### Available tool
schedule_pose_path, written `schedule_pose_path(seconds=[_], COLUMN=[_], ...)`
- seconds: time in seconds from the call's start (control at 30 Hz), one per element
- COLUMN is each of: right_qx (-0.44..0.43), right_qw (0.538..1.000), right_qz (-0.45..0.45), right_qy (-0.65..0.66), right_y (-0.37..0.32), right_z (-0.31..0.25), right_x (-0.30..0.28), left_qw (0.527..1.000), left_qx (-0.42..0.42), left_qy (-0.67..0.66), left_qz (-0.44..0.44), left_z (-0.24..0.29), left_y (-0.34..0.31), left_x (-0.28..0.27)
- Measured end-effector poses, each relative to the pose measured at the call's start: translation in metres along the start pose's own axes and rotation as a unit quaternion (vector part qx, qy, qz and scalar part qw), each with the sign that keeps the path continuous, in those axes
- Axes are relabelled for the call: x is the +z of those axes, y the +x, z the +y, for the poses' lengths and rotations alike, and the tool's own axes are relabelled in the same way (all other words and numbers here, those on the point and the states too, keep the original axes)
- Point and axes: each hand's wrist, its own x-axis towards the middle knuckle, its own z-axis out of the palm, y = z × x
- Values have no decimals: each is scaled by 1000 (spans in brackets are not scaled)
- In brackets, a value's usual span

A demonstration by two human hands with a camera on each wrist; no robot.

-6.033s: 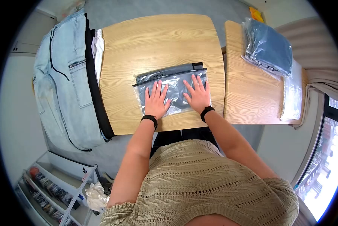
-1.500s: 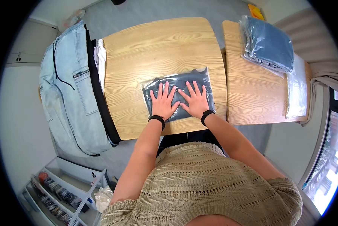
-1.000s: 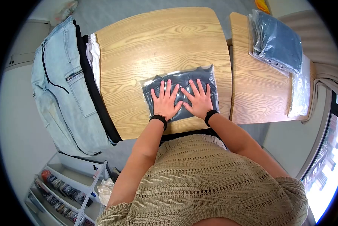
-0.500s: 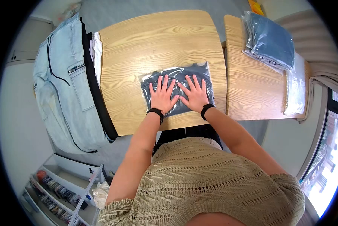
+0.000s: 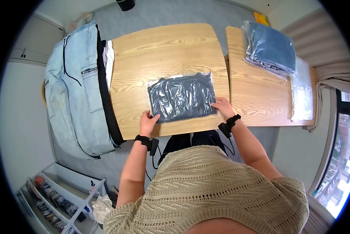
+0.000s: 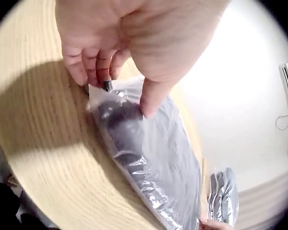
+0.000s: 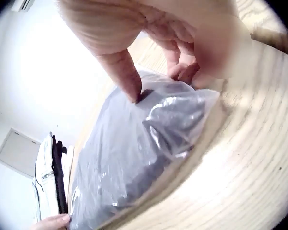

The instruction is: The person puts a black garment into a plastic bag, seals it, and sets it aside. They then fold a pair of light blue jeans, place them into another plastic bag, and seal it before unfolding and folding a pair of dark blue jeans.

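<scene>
A dark garment, folded inside a clear plastic bag (image 5: 182,97), lies flat near the front edge of the wooden table (image 5: 163,50). At the bag's near left corner, my left hand (image 5: 147,124) pinches the edge, thumb on top and fingers beneath; the left wrist view shows the thumb (image 6: 153,98) pressing on the plastic. My right hand (image 5: 224,107) grips the right side near its front corner in the same way. In the right wrist view the thumb (image 7: 125,79) dents the bag's upper face, and the other fingers curl at its edge.
Light blue jeans (image 5: 73,89) lie over black and white clothes at the left. On the side table (image 5: 256,109) at the right are a stack of bagged clothes (image 5: 270,46) and flat clear bags (image 5: 303,91). Storage trays (image 5: 66,199) stand at lower left.
Six seconds ago the bag's dark zip strip showed along its far edge; since then its plain face is up. Both hands, lately spread flat on it, have moved outward and grip its near corners.
</scene>
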Motion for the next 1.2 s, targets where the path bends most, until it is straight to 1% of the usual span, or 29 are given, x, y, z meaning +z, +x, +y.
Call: schedule_pose_path(seconds=[0.03,0.07,0.13,0.17,0.2,0.23,0.27,0.3,0.33,0.37,0.4,0.43,0.47,0.5,0.53,0.6,0.63,0.7,0.73,0.77,0.8,0.83,0.87,0.9,0.93,1.0,1.1,1.13,1.2], right_qx=[65,63,23,34,30,25,19,52,45,26,6,5,-5,9,24,82,74,133,127,142,157,159,153,124,96,72,0,-19,-66], right_qw=[993,994,996,993,994,993,975,959,958,921,868,834,830,799,763,810,811,838,839,843,846,841,842,844,846,846,829,822,825], right_qz=[-91,-91,-86,-92,-92,-84,-74,-67,-64,-38,-13,19,21,-39,-99,-181,-183,-182,-183,-170,-156,-141,-141,-141,-140,-130,-121,-115,-88], right_qy=[-27,-26,-24,-61,-60,76,211,271,274,387,496,552,557,600,638,552,551,496,497,491,485,497,498,502,506,512,547,558,554], right_y=[-15,-16,-15,-10,-7,-9,-11,-16,-15,-15,-15,-3,-7,-11,-15,-18,-20,-20,-16,-10,-4,-2,-1,-1,0,14,49,63,90], right_z=[-31,-30,-31,-31,-30,-34,-38,-43,-43,-42,-40,-20,-18,-15,-13,-6,-9,-17,-21,-23,-26,-35,-49,-63,-77,-104,-145,-159,-178], right_x=[-3,-3,-4,-8,-9,-9,-10,-16,-17,-16,-14,-14,-9,1,13,38,50,69,73,77,79,77,75,71,68,60,45,39,29], left_qw=[998,998,997,997,998,998,998,994,986,987,985,982,980,975,975,974,976,971,967,971,971,949,914,930,922,936,913,911,914], left_qx=[-7,-4,-14,-10,-6,-2,2,-5,-12,-4,-5,-6,-7,5,13,13,4,-11,-24,-3,3,-47,-96,-122,-173,-208,-265,-267,-271], left_qy=[18,19,-55,-56,-42,-29,-28,-80,-131,-128,-142,-156,-172,-198,-197,-197,-183,-198,-214,-207,-206,-298,-388,-341,-344,-283,-308,-311,-300], left_qz=[-65,-64,-53,-50,-56,-62,-62,-80,-99,-102,-102,-103,-104,-98,-101,-112,-121,-133,-138,-120,-122,-95,-68,-62,-38,-35,-38,-33,-36], left_z=[3,5,11,12,13,15,18,22,28,34,41,47,50,54,55,57,59,66,66,63,57,58,56,53,33,9,20,20,17], left_y=[-3,-6,-10,-8,-6,-6,-5,-3,0,2,4,6,9,12,14,18,18,15,14,16,17,15,15,16,27,41,42,43,44], left_x=[-1,1,6,8,10,12,16,21,26,31,35,40,46,52,56,59,57,54,53,54,52,48,45,39,40,36,29,29,29])
